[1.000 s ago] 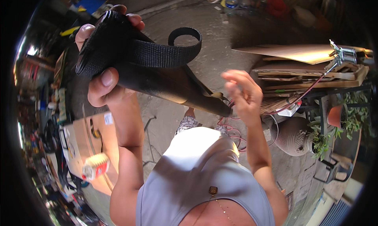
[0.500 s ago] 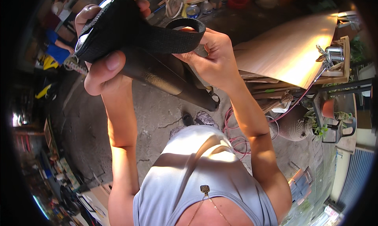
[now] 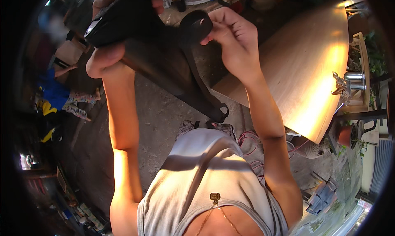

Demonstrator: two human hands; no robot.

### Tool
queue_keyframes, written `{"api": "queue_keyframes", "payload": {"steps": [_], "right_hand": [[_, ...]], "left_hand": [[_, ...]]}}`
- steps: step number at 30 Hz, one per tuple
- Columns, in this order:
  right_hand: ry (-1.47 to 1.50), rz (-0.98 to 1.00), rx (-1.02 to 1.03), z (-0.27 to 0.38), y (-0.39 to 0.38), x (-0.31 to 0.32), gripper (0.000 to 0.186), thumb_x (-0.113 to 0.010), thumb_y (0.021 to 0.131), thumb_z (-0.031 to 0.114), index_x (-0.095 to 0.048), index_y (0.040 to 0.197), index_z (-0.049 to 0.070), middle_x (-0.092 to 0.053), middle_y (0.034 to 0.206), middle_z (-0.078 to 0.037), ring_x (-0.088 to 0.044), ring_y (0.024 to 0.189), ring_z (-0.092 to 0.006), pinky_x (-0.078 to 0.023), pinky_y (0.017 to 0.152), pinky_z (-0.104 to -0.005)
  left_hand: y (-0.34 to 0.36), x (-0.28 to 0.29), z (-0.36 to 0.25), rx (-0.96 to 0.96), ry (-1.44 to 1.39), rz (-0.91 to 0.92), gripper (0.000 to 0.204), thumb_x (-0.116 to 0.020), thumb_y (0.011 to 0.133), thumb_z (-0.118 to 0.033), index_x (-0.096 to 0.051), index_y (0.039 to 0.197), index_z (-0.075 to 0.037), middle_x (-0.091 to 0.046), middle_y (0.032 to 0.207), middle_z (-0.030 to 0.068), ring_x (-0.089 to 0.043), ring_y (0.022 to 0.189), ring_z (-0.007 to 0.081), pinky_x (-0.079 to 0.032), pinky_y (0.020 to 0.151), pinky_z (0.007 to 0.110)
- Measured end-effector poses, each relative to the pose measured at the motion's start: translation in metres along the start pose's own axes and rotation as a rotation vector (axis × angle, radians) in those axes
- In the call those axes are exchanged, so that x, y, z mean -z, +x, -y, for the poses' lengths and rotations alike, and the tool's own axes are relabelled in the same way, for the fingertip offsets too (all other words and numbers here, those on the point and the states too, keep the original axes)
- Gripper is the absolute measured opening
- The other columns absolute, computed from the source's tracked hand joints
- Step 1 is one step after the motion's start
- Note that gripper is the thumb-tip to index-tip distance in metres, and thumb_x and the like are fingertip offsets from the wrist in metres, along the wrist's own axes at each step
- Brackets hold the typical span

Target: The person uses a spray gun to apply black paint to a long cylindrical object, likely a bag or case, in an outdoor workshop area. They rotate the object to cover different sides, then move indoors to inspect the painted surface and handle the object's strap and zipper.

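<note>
My left hand (image 3: 105, 61) is wrapped round the wide end of a long, tapered black case (image 3: 160, 73), raised at the upper left. A shiny silvery edge shows at that end. The case slants down to the right, and its narrow tip with a ring hangs above my feet. Black webbing strap (image 3: 190, 27) runs off the case and curls into a loop. My right hand (image 3: 238, 40) pinches this loop between thumb and fingers. Part of the strap trails along the case toward the tip. What is inside the case is hidden.
A large wooden board (image 3: 304, 67) lies at the right, with a metal spray gun cup (image 3: 354, 80) beyond its edge. Reddish hose (image 3: 249, 139) coils on the floor near my feet. Another person in blue (image 3: 57, 90) is at the far left. A potted plant (image 3: 349, 136) stands at right.
My right hand has moved up and to the right with the strap loop, which now stands higher. My left hand and the case have shifted slightly. The view has turned, showing more of the board.
</note>
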State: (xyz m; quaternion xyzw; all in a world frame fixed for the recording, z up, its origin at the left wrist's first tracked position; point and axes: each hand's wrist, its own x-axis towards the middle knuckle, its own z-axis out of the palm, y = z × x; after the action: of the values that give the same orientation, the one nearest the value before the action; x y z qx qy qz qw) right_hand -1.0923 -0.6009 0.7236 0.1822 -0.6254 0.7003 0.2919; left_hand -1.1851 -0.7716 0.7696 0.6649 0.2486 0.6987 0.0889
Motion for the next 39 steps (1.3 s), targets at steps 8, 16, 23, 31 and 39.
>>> {"api": "queue_keyframes", "payload": {"steps": [8, 16, 23, 31, 39], "right_hand": [[0.055, -0.107, 0.080, -0.049, 0.088, 0.069, 0.011, -0.046, 0.089, 0.007, -0.055, 0.086, 0.002, -0.066, 0.089, -0.009, -0.060, 0.082, -0.0109, -0.045, 0.069, -0.0253], [-0.389, -0.154, 0.300, -0.098, 0.147, 0.101, 0.042, -0.066, 0.074, 0.005, -0.054, 0.113, 0.002, -0.066, 0.088, -0.005, -0.061, 0.079, -0.0084, -0.045, 0.069, -0.0219], [-0.481, -0.322, -0.400, -0.071, 0.153, 0.058, 0.037, -0.068, 0.075, 0.003, -0.054, 0.109, -0.003, -0.062, 0.079, -0.008, -0.059, 0.069, -0.0115, -0.049, 0.065, -0.0240], [-0.814, 0.146, -0.183, -0.190, 0.161, 0.027, 0.052, -0.042, 0.095, 0.038, -0.047, 0.126, -0.004, -0.046, 0.131, -0.025, -0.044, 0.123, -0.0357, -0.032, 0.104, -0.0452], [-0.802, 0.032, -0.086, -0.213, 0.190, 0.080, 0.032, -0.059, 0.087, 0.021, -0.059, 0.110, -0.001, -0.061, 0.078, -0.011, -0.058, 0.076, -0.0266, -0.047, 0.074, -0.0383]], "left_hand": [[0.059, 0.133, 0.122, 0.065, -0.355, 0.085, 0.076, -0.076, 0.064, -0.032, -0.039, 0.128, -0.012, -0.036, 0.133, 0.0241, -0.044, 0.112, 0.0319, -0.039, 0.094, 0.042], [0.128, 0.199, 0.240, 0.041, -0.859, 0.323, 0.070, -0.074, 0.066, -0.017, -0.041, 0.128, -0.011, -0.036, 0.125, 0.0250, -0.046, 0.112, 0.0373, -0.047, 0.094, 0.046], [0.173, 0.275, 0.317, -0.023, -0.674, 0.284, 0.069, -0.078, 0.057, -0.022, -0.042, 0.114, -0.011, -0.044, 0.114, 0.0265, -0.055, 0.096, 0.0369, -0.049, 0.084, 0.043], [0.208, 0.290, 0.360, 0.119, -0.884, 0.299, 0.074, -0.081, 0.056, -0.026, -0.045, 0.119, -0.009, -0.044, 0.122, 0.0213, -0.049, 0.102, 0.0300, -0.043, 0.086, 0.038], [0.264, 0.307, 0.371, 0.231, -1.268, 0.194, 0.029, -0.066, 0.074, -0.021, -0.054, 0.095, -0.004, -0.050, 0.102, 0.0099, -0.050, 0.084, 0.0170, -0.037, 0.077, 0.029]]}}
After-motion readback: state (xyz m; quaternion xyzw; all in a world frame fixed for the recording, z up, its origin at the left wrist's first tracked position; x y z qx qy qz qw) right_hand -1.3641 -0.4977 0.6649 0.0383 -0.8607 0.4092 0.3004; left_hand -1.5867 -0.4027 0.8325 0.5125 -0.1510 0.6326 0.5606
